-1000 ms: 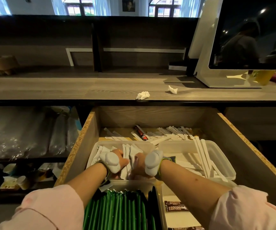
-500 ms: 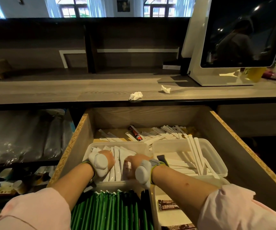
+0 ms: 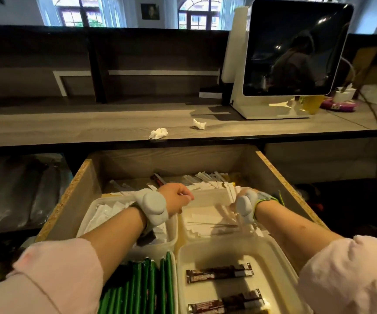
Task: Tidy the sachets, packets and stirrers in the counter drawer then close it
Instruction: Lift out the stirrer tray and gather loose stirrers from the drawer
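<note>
The wooden drawer [image 3: 281, 177] stands pulled out under the counter. It holds a far-left tray of white sachets [image 3: 105, 215], a far-right tray of white paper-wrapped stirrers [image 3: 205, 219], green stick packets [image 3: 137, 288] at the near left, and brown sachets [image 3: 219, 273] in a near-right tray [image 3: 280, 252]. Loose white sachets [image 3: 208, 180] and a red-black one [image 3: 158, 179] lie at the drawer's back. My left hand [image 3: 176, 198] hovers curled over the seam between the two far trays, nothing visible in it. My right hand [image 3: 239, 201] dips into the stirrer tray, blurred and mostly hidden behind its wrist band.
Two crumpled tissues [image 3: 158, 133] [image 3: 198, 124] lie on the counter [image 3: 69, 125] above the drawer. A white-framed screen [image 3: 296, 48] stands at the counter's right, with a cable and clutter beside it. Plastic-wrapped stock [image 3: 24, 191] fills the shelf left of the drawer.
Both hands have left the white-sachet tray. The right hand has swung right to the stirrer tray, and the left hand has lifted toward the middle.
</note>
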A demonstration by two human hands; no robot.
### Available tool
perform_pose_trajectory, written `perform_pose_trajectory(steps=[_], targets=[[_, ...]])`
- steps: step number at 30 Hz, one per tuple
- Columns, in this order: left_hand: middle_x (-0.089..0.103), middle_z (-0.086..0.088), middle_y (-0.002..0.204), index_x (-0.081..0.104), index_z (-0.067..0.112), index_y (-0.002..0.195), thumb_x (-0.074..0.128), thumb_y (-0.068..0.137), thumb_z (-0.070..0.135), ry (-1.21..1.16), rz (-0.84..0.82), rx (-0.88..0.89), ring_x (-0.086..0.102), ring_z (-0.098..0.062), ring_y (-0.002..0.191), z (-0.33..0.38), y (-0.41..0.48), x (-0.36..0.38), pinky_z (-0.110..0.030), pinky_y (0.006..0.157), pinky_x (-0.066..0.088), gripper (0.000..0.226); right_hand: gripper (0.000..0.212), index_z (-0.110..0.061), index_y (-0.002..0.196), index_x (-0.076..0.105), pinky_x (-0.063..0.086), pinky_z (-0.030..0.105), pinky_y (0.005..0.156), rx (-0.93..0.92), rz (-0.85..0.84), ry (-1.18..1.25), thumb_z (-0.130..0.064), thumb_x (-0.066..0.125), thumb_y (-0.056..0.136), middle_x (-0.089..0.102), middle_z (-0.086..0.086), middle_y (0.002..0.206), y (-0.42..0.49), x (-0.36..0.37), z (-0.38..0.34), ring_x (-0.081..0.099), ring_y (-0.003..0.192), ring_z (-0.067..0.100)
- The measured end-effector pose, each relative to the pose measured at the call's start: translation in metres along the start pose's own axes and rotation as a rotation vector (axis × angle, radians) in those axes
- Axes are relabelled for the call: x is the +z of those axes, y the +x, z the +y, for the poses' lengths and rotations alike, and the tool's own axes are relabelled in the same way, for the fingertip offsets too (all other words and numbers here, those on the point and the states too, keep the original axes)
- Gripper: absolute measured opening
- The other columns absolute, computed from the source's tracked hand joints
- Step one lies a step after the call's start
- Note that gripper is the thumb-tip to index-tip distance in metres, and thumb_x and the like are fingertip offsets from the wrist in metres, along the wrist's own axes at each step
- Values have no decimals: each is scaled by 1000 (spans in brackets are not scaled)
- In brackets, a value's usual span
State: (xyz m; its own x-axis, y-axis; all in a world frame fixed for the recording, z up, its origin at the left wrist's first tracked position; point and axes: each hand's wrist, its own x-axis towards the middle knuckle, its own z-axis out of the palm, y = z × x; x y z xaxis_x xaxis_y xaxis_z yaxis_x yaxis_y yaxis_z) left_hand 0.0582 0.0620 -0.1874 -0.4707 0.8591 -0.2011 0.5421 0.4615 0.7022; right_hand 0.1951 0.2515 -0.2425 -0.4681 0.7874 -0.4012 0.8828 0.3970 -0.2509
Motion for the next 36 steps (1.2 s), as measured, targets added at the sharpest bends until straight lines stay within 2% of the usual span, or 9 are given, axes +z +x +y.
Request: perform_pose_trajectory(steps=[2, 5, 7, 12, 18, 20, 24, 31, 36], targets=[[59, -1, 95, 64, 19, 107, 47, 94, 18, -28, -50, -14, 56, -13, 72, 14, 6, 16, -16, 47, 41, 21, 33, -4, 129, 49, 42, -4, 73, 23, -6, 21, -13, 43, 98, 39, 5, 111, -1, 8, 12, 44, 129, 28], [57, 0, 90, 60, 25, 91, 45, 94, 16, -155, -101, -77, 56, -13, 73, 24, 13, 41, -23, 55, 42, 18, 43, 1, 136, 45, 36, 11, 71, -14, 18, -40, -17, 48, 96, 50, 13, 135, -3, 15, 17, 44, 132, 29], [57, 3, 87, 59, 27, 86, 44, 94, 16, -202, -94, -101, 56, -10, 72, 23, 14, 55, -24, 56, 43, 20, 43, 1, 137, 44, 31, 9, 60, -58, 17, -71, -14, 47, 97, 50, 10, 128, -6, 14, 17, 48, 117, 22], [58, 4, 86, 59, 26, 87, 45, 94, 11, -295, -3, -113, 56, -11, 73, 8, 12, 63, -26, 57, 47, 22, 41, 2, 133, 49, 37, 36, 104, -97, 46, 6, -16, 48, 96, 35, 6, 102, -18, -2, 1, 36, 95, 18], [56, -1, 98, 58, 23, 100, 42, 93, 2, -421, 245, -140, 56, -13, 77, -4, 20, 51, -25, 57, 47, 27, 34, -11, 124, 59, 38, 21, 72, -350, -58, -36, -6, 39, 98, 60, 11, 111, -42, -19, -24, 45, 89, 16], [56, -3, 99, 57, 22, 102, 41, 92, 0, -425, 310, -148, 56, -16, 76, -9, 23, 49, -27, 60, 47, 29, 34, -11, 127, 57, 42, 22, 77, -377, -118, -50, -7, 40, 97, 58, 13, 128, -44, -10, -25, 49, 94, 17], [56, -5, 104, 58, 22, 101, 42, 90, -2, -352, 329, -171, 55, -19, 75, -15, 24, 51, -32, 69, 50, 31, 46, -20, 143, 40, 29, 32, 112, -270, -243, -154, -17, 46, 98, 39, 6, 150, -35, 11, -27, 39, 136, 27], [55, -2, 121, 58, 27, 104, 43, 91, 3, -75, 331, -159, 52, -18, 98, -20, 25, 48, -26, 79, 42, 31, 38, -12, 130, 47, 43, 47, 99, -73, 254, -106, -13, 46, 92, 43, 14, 134, -27, -24, 4, 43, 124, 35], [50, -4, 139, 51, 24, 129, 49, 91, 12, 114, 279, -230, 53, -25, 121, -26, 27, 51, -34, 99, 47, 40, 46, -5, 141, 32, 39, 46, 104, 209, 144, 116, -19, 38, 97, 43, 20, 141, -25, -11, 18, 42, 130, 38]])
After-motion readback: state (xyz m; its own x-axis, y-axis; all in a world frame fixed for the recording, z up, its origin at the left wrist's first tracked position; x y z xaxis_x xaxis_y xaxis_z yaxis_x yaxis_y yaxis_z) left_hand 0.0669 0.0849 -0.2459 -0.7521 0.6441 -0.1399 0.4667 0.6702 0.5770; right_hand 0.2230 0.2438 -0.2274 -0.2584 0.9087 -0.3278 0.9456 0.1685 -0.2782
